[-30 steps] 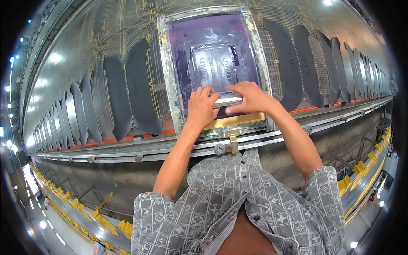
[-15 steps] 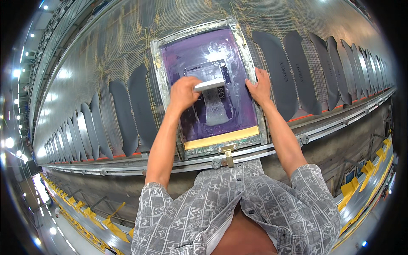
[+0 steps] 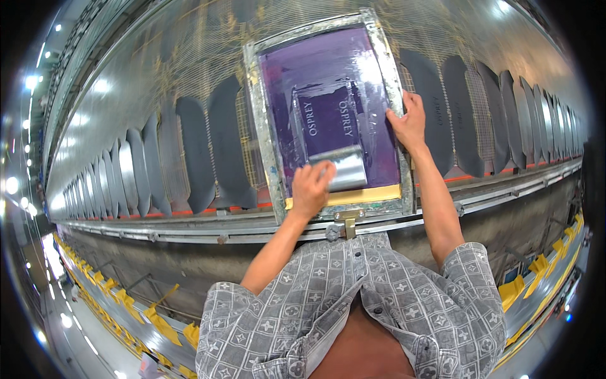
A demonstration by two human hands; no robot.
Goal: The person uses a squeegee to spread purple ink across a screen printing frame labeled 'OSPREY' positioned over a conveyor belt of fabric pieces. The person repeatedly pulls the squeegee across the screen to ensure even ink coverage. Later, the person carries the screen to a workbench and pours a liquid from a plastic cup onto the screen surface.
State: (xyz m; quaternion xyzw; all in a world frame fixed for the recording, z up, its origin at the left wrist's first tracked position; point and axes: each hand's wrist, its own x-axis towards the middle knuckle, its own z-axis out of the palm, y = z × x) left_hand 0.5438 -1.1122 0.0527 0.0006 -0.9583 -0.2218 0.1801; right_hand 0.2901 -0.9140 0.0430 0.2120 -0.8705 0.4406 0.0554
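A silk-screen frame [image 3: 266, 129] with a purple mesh [image 3: 315, 60] lies on the long table in front of me. My left hand [image 3: 310, 188] is closed around the left end of a metal squeegee [image 3: 348, 170], which stands on the mesh close to the yellow strip [image 3: 369, 194] at the near end. White lettering shows through the purple ink beyond the squeegee. On the frame's right rail, my right hand [image 3: 409, 126] grips the wooden edge, thumb on top. Part of the squeegee's handle is hidden by my left fingers.
Dark grey shaped pieces [image 3: 226, 142] lie in a long row left of the frame, and more such pieces [image 3: 432, 110] to its right. A metal rail [image 3: 252, 237] runs along the near table edge. Below it, a lower shelf carries yellow pieces [image 3: 165, 328].
My left hand has drawn the squeegee from the middle of the mesh toward me, to the near end, uncovering the lettering. My right hand keeps its hold on the frame.
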